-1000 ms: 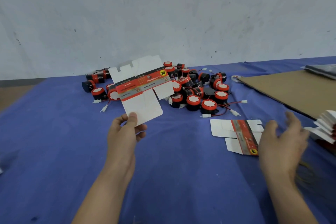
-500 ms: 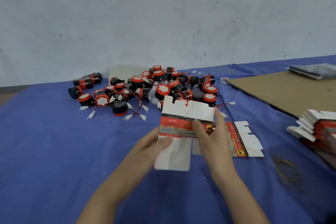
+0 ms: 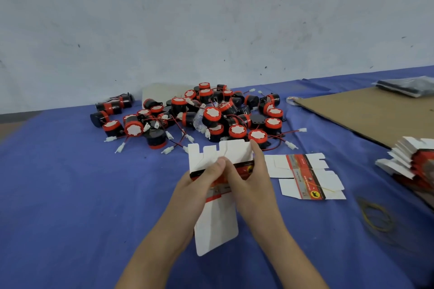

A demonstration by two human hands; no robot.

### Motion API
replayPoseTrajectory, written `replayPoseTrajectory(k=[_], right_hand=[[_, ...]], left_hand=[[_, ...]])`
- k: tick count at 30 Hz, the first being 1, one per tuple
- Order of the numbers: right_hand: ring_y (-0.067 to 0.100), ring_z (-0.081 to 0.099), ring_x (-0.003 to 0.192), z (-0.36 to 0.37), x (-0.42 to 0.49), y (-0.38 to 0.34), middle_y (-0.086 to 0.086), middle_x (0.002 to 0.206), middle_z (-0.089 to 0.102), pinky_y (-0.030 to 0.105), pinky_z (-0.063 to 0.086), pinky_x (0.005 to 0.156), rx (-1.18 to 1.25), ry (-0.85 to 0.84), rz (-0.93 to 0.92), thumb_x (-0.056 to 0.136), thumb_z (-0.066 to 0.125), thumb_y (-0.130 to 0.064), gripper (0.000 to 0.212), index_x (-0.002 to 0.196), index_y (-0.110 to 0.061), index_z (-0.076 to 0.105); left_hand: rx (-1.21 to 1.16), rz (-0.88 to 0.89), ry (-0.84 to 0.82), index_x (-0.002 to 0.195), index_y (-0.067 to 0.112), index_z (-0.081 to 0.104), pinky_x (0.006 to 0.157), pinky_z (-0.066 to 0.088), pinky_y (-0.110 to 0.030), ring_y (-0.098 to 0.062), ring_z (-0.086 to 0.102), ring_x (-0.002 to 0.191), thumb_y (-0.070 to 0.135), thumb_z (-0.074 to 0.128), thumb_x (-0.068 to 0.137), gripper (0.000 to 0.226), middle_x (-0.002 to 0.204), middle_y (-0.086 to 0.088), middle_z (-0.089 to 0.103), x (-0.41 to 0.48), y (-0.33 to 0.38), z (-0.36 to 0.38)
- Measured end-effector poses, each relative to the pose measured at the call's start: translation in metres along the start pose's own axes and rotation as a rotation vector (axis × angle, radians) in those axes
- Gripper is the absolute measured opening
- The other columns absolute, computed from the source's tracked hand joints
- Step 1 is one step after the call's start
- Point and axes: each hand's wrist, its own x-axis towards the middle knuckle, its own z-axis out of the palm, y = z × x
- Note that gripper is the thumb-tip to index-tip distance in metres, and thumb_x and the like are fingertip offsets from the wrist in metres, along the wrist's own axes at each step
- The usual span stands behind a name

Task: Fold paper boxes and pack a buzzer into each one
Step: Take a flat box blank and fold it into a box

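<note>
Moved in on the box blank [image 3: 216,227] with both hands since a second ago, when only the left held it up and the right hung off to the side; blank also brought lower and closer. Now held above the table [image 3: 70,195], just in front of the buzzer pile [image 3: 211,115]. Left hand [image 3: 199,185] pinching the red printed band, thumb on top, fingers curled behind. Right hand [image 3: 249,180] wrapped round the band's right edge, index finger up along the white top flaps. Blank not yet opened out, long white flap hanging below. Judged very early: no erected box anywhere, no buzzer packed. Left to do: square up, tuck flaps, drop one buzzer in, close, repeat for the lot. Just right of hands, two spare blanks [image 3: 305,176] flat on the blue cloth; far right, stack of blanks [image 3: 413,162], part cut off. Also cardboard sheet [image 3: 366,112], rubber bands [image 3: 375,216], dark bag [image 3: 406,85]. Likely snag: buzzer wires tangled together, so pulling one free may drag others.
</note>
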Motion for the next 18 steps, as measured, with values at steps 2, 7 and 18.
replayPoseTrajectory(k=[2, 7, 18], right_hand=[[-0.015, 0.059, 0.097, 0.001, -0.002, 0.0, -0.031, 0.114, 0.055, 0.011, 0.05, 0.069, -0.014, 0.016, 0.01, 0.086, 0.065, -0.052, 0.05, 0.093, -0.085, 0.028], [-0.012, 0.06, 0.096, 0.0, -0.002, 0.001, -0.034, 0.103, 0.06, 0.012, 0.051, 0.068, -0.011, 0.059, -0.006, 0.078, 0.063, -0.063, 0.04, 0.095, -0.085, 0.034], [0.01, 0.047, 0.131, 0.001, 0.0, 0.01, -0.017, 0.143, 0.047, 0.04, 0.049, 0.104, -0.106, 0.095, -0.028, 0.063, 0.046, -0.08, 0.102, 0.155, -0.046, 0.017]], left_hand=[[0.003, 0.013, 0.028, 0.09, 0.04, 0.077, 0.077, 0.057, -0.037, -0.019, 0.075, 0.087, 0.062, 0.073, 0.055, 0.041, 0.095, 0.001, 0.078, 0.0, -0.001, 0.0], [-0.02, 0.01, 0.087, 0.092, 0.032, 0.078, 0.071, 0.057, -0.034, -0.018, 0.075, 0.086, 0.05, 0.074, 0.069, 0.03, 0.095, 0.001, 0.078, 0.001, -0.001, -0.001], [0.177, 0.181, 0.074, 0.104, 0.036, 0.069, 0.066, 0.05, -0.007, 0.004, 0.069, 0.09, 0.036, 0.053, 0.1, 0.016, 0.095, 0.021, 0.074, -0.004, 0.001, 0.008]])
